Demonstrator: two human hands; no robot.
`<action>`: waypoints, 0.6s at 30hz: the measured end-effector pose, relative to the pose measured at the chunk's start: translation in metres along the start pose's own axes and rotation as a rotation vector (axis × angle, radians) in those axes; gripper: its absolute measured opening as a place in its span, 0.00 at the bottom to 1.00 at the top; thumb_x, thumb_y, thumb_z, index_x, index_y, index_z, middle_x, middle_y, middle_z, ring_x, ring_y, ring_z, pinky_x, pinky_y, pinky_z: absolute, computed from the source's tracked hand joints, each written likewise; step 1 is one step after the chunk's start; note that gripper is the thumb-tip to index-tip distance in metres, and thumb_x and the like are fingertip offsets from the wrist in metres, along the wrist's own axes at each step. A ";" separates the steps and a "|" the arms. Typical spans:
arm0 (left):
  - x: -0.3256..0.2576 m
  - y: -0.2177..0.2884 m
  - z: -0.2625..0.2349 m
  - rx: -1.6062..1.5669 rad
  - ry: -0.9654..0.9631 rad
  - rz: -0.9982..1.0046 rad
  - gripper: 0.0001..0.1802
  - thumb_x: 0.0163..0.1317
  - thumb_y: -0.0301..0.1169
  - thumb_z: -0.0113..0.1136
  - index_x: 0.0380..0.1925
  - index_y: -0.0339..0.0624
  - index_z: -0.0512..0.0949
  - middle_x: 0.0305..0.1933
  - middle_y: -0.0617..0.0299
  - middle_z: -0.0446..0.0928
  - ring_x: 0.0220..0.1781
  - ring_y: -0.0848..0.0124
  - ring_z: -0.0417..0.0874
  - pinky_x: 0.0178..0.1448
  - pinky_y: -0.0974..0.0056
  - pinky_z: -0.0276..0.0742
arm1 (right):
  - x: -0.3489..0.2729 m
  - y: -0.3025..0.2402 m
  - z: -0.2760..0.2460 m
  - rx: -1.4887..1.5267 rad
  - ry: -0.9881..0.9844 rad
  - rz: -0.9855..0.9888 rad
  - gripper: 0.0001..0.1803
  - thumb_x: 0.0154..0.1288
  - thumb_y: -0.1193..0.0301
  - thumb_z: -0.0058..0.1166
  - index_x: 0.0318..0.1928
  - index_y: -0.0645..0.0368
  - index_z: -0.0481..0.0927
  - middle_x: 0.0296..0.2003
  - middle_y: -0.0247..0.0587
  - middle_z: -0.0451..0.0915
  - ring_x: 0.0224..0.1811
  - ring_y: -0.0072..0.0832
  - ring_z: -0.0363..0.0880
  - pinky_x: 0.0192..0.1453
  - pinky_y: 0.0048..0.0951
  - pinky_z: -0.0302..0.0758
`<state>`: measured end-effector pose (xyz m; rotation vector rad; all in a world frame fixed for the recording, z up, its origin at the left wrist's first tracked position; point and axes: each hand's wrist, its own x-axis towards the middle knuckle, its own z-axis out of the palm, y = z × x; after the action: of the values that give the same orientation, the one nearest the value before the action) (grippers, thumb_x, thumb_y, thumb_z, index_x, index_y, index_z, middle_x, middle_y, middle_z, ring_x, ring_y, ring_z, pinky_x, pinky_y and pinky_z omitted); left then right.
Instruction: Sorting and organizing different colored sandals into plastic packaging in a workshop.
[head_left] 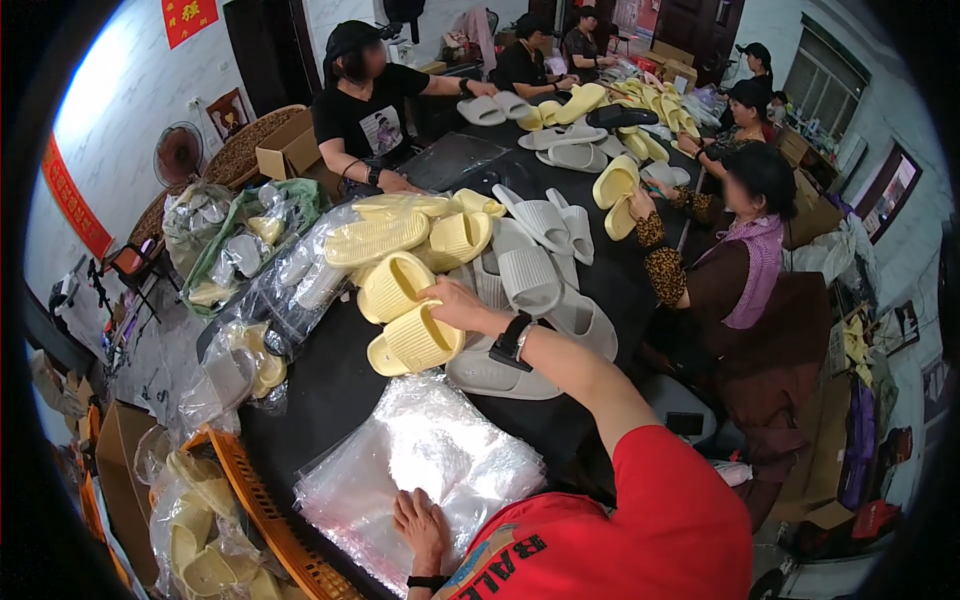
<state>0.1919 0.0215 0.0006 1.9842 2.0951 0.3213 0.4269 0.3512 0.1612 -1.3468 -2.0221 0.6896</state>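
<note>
R hand: mine, R hand point(457, 303), closed on the inner edges of a yellow slipper pair point(425, 338), at the straps; some fingertips hidden, so can't tell how deep the grip goes.
L hand: L hand point(420, 525) palm down, fingers spread, gripping nothing; rests on the near part of the clear bags point(440, 435).
Yellow pair: side by side, soles down-ish, just beyond the bags' far edge, over the black worktop point(300, 425); can't tell if fully lifted.
Neighbours: grey slippers point(530, 280) heaped close on the R; more yellow slippers point(376, 240) just beyond, on the L.
Step, my read: taking hold of the pair w/ R while L steadies the bag stack.
Grip tip: I'd pinch both inner edges together, firm but not hard; foam prob. dents & springs back.
Lift tip: straight up first, then toward me, so the heels don't snag the grey ones.
Bag tip: keep L flat & light; thin film prob. slides or clings, so I'd part one layer w/ fingertips only.
Watch out: the pair may splay if just one edge is caught.
Basket: orange basket point(262, 515), near L, w/ bagged slippers point(195, 535) in it.
</note>
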 end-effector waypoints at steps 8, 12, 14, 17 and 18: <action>-0.001 0.005 -0.005 0.005 0.016 -0.005 0.27 0.56 0.37 0.48 0.56 0.44 0.60 0.61 0.45 0.56 0.63 0.48 0.52 0.62 0.47 0.44 | -0.012 0.016 -0.099 0.343 0.316 0.008 0.18 0.44 0.74 0.57 0.41 0.59 0.78 0.37 0.46 0.76 0.41 0.35 0.75 0.47 0.29 0.71; -0.001 0.004 -0.004 0.024 0.017 0.000 0.27 0.56 0.38 0.48 0.56 0.43 0.60 0.61 0.45 0.56 0.63 0.48 0.52 0.62 0.46 0.45 | -0.012 0.060 -0.143 0.757 0.622 0.213 0.20 0.50 0.77 0.54 0.47 0.62 0.74 0.41 0.40 0.76 0.38 0.27 0.77 0.42 0.26 0.73; -0.002 0.003 -0.004 0.033 0.015 -0.004 0.27 0.56 0.38 0.48 0.56 0.43 0.60 0.61 0.45 0.56 0.63 0.48 0.53 0.62 0.47 0.46 | -0.001 0.091 -0.162 0.918 0.693 0.205 0.25 0.53 0.76 0.54 0.54 0.62 0.68 0.43 0.42 0.74 0.42 0.29 0.75 0.43 0.27 0.73; -0.007 0.001 0.000 0.046 0.023 -0.018 0.28 0.55 0.38 0.49 0.57 0.45 0.60 0.62 0.46 0.56 0.63 0.49 0.53 0.62 0.47 0.46 | 0.004 0.087 -0.176 0.905 0.538 0.494 0.46 0.55 0.66 0.55 0.66 0.49 0.39 0.55 0.47 0.64 0.55 0.37 0.65 0.54 0.45 0.63; -0.005 0.002 -0.002 0.037 0.014 -0.009 0.28 0.55 0.38 0.49 0.57 0.46 0.60 0.62 0.46 0.56 0.64 0.50 0.53 0.61 0.47 0.46 | 0.004 0.092 -0.182 0.833 0.510 0.650 0.48 0.55 0.63 0.55 0.66 0.47 0.35 0.57 0.48 0.63 0.59 0.38 0.61 0.58 0.51 0.58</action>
<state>0.1939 0.0165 0.0032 1.9979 2.1325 0.2976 0.6144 0.4026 0.2210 -1.4180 -0.7190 1.1505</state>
